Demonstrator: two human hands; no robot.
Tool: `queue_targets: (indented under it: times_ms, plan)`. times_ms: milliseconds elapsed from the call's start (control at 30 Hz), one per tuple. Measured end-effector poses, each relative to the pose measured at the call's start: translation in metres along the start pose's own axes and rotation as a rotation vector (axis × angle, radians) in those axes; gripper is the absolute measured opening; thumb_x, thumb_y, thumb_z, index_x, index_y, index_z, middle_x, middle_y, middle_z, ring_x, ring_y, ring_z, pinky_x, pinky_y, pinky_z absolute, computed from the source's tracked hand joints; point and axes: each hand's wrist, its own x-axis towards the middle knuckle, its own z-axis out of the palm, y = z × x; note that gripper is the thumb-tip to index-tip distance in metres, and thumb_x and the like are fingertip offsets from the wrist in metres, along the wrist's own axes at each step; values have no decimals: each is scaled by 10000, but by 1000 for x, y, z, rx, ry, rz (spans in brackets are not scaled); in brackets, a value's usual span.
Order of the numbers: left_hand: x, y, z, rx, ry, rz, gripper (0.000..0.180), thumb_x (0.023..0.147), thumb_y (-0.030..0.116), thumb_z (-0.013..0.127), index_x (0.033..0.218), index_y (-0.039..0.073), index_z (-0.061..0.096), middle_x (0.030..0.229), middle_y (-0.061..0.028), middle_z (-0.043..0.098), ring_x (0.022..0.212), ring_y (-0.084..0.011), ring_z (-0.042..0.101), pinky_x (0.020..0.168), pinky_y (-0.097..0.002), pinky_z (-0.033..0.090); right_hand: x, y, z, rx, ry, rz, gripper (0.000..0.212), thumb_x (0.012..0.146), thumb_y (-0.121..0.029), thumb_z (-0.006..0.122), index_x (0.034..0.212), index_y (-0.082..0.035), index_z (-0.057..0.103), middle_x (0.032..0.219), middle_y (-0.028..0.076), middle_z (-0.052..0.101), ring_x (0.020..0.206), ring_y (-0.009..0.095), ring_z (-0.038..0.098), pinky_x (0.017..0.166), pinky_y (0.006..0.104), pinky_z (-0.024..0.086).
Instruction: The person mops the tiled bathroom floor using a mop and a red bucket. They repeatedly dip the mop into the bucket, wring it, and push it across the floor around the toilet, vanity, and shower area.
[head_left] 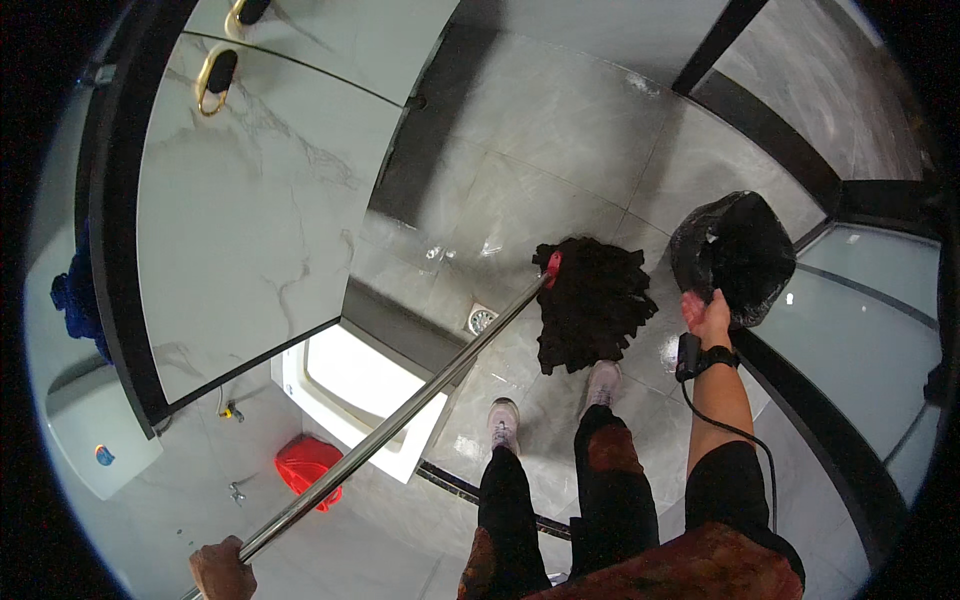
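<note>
At the lower left, my left hand [222,570] is closed around the long metal handle [375,432] of a mop. The handle runs diagonally up to a red joint, where the dark, shaggy mop head [595,300] lies spread on the floor just ahead of my shoes. On the right, my right hand [706,315] grips the near rim of a bin lined with a black plastic bag [715,235]. Its opening tips toward the right, and the inside looks dark. Part of the fingers is hidden at the bag's edge. A strap with a small corded device circles my right wrist.
A white squat toilet [425,435] is set left of my feet, with a red plastic basin [308,466] beyond it. A round floor drain [481,320] lies near the mop handle. Marble-patterned panels [260,230] stand left; a dark-framed glass panel [860,330] stands right. The grey tiles [540,180] shine wetly.
</note>
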Motion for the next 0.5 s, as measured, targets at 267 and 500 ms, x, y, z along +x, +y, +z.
queue_targets:
  times_ms: [267, 500]
  plan:
    - [-3, 7, 2, -14, 1, -35, 242, 776, 145, 652, 1017, 162, 660, 713, -149, 668, 702, -353, 669, 610, -472, 520, -19, 0, 38, -55, 235, -258, 288, 894, -79, 438, 1108, 78, 549, 922, 194, 669, 749, 300, 686, 593, 370, 580]
    - [-6, 10, 8, -49, -23, -76, 233, 770, 123, 637, 998, 166, 660, 708, -153, 663, 690, -350, 667, 603, -478, 526, -90, 64, 123, -473, -26, -631, 231, 894, -78, 513, 1005, 118, 561, 845, 222, 644, 577, 294, 670, 457, 392, 559]
